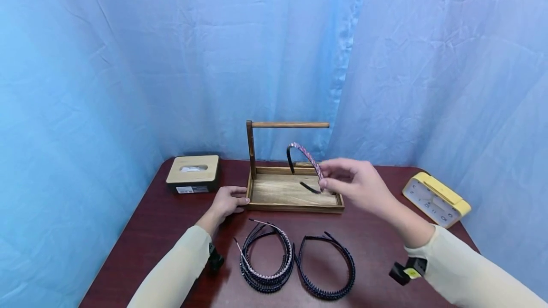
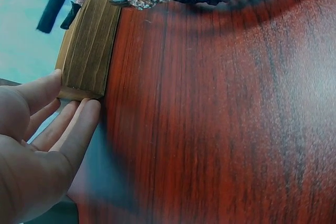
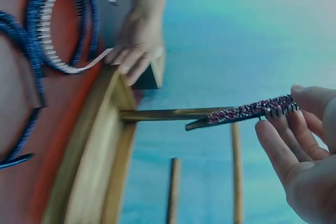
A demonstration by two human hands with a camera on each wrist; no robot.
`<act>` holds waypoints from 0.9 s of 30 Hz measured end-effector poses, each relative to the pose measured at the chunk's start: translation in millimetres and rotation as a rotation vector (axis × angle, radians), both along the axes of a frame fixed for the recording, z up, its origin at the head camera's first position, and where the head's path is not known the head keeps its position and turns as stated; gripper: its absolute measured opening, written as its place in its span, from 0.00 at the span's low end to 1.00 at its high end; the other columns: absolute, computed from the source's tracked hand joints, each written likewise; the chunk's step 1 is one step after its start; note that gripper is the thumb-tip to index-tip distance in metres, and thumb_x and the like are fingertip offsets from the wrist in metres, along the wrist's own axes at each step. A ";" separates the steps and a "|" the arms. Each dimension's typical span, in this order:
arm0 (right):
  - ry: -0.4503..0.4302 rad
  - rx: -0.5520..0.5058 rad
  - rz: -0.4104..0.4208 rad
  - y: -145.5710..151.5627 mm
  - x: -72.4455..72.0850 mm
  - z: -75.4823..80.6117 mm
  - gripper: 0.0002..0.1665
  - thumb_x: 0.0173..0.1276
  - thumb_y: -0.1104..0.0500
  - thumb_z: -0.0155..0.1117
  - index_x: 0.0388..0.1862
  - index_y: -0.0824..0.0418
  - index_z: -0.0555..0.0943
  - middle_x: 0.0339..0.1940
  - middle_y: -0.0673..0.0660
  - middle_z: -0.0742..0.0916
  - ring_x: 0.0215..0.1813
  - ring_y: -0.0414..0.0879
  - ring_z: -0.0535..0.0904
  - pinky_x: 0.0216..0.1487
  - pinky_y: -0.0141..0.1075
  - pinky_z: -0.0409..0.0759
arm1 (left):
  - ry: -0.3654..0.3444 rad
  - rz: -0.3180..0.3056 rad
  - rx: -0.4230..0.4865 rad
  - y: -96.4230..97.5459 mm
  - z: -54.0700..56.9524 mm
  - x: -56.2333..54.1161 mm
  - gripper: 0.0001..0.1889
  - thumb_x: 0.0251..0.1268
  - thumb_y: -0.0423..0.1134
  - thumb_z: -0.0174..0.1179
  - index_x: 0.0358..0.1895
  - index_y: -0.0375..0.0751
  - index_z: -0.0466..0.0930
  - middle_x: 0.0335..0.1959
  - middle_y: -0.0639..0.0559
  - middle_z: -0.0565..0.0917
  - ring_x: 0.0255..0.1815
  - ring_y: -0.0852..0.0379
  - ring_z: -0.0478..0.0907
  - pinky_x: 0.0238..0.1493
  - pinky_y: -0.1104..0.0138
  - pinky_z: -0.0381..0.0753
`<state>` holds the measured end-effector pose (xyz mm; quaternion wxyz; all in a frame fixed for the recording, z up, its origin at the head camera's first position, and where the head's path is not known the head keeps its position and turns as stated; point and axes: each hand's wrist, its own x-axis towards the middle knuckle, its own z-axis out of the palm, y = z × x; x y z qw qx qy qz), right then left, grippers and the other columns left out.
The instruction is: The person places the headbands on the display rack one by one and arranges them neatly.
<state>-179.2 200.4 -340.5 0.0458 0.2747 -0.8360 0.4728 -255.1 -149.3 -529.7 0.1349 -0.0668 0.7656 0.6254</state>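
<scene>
My right hand (image 1: 353, 182) pinches one side of a sparkly pink-purple headband (image 1: 305, 152), thumb against fingers. The headband hangs in the air above the tray base of a wooden stand (image 1: 295, 207), below its horizontal bar (image 1: 291, 125). In the right wrist view the sequined band (image 3: 247, 111) shows dark comb teeth along its underside. My left hand (image 1: 227, 201) holds the left end of the stand's base; in the left wrist view the thumb and fingers (image 2: 84, 124) meet its corner. Nearer me lie several stacked headbands (image 1: 267, 284), a silvery one on top, and dark headbands (image 1: 327, 293) to their right.
A tissue box (image 1: 192, 160) with a wooden lid stands left of the stand. At the right edge of the dark red table (image 1: 381, 260) sits a yellow clock (image 1: 436, 198). Blue curtains (image 1: 257, 61) hang behind the table.
</scene>
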 end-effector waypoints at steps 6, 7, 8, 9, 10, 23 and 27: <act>0.000 -0.062 -0.082 -30.3 -27.8 26.5 0.19 0.69 0.55 0.74 0.57 0.58 0.86 0.42 0.55 0.92 0.44 0.44 0.90 0.45 0.35 0.88 | 0.008 0.000 -0.008 -0.5 0.0 0.6 0.24 0.67 0.27 0.67 0.66 0.34 0.79 0.60 0.33 0.83 0.52 0.46 0.87 0.51 0.52 0.88; -0.006 -0.079 -0.091 -35.2 -32.7 30.5 0.20 0.69 0.55 0.75 0.57 0.58 0.86 0.43 0.55 0.92 0.44 0.44 0.90 0.47 0.36 0.88 | 0.005 -0.001 -0.009 -0.6 -0.1 0.6 0.24 0.67 0.27 0.67 0.66 0.35 0.80 0.60 0.33 0.83 0.52 0.46 0.87 0.50 0.52 0.88; -0.014 -0.095 -0.095 -40.2 -37.8 34.4 0.20 0.69 0.54 0.74 0.57 0.58 0.86 0.44 0.55 0.92 0.44 0.45 0.90 0.48 0.36 0.88 | 0.004 -0.002 -0.011 -0.8 -0.4 0.5 0.24 0.67 0.27 0.67 0.66 0.35 0.80 0.59 0.33 0.84 0.52 0.46 0.87 0.50 0.52 0.88; -0.025 -0.118 -0.097 -45.1 -43.1 37.8 0.21 0.69 0.54 0.74 0.58 0.59 0.86 0.45 0.56 0.91 0.45 0.45 0.91 0.49 0.36 0.88 | 0.003 -0.002 -0.015 -1.1 -0.7 0.3 0.24 0.67 0.28 0.67 0.66 0.36 0.80 0.59 0.33 0.84 0.52 0.46 0.87 0.50 0.52 0.88; -0.036 -0.144 -0.097 -50.2 -48.4 41.1 0.22 0.69 0.54 0.75 0.59 0.60 0.85 0.45 0.56 0.91 0.45 0.46 0.91 0.50 0.37 0.88 | 0.004 -0.005 -0.018 -1.3 -0.9 0.1 0.24 0.67 0.28 0.67 0.66 0.36 0.80 0.59 0.34 0.84 0.53 0.46 0.87 0.50 0.52 0.88; -0.109 -0.309 -0.146 -106.9 -109.4 44.7 0.22 0.69 0.61 0.73 0.60 0.64 0.85 0.48 0.62 0.87 0.48 0.49 0.90 0.47 0.35 0.89 | -0.016 -0.010 -0.035 -1.4 2.0 0.6 0.25 0.68 0.28 0.67 0.67 0.37 0.79 0.61 0.34 0.83 0.55 0.44 0.86 0.47 0.52 0.89; -0.158 -0.307 -0.167 -119.3 -120.7 36.3 0.23 0.69 0.60 0.74 0.61 0.63 0.84 0.49 0.61 0.87 0.51 0.50 0.89 0.47 0.34 0.88 | -0.010 -0.007 -0.039 0.4 2.5 2.5 0.24 0.68 0.29 0.67 0.67 0.37 0.79 0.61 0.34 0.83 0.56 0.43 0.86 0.46 0.52 0.89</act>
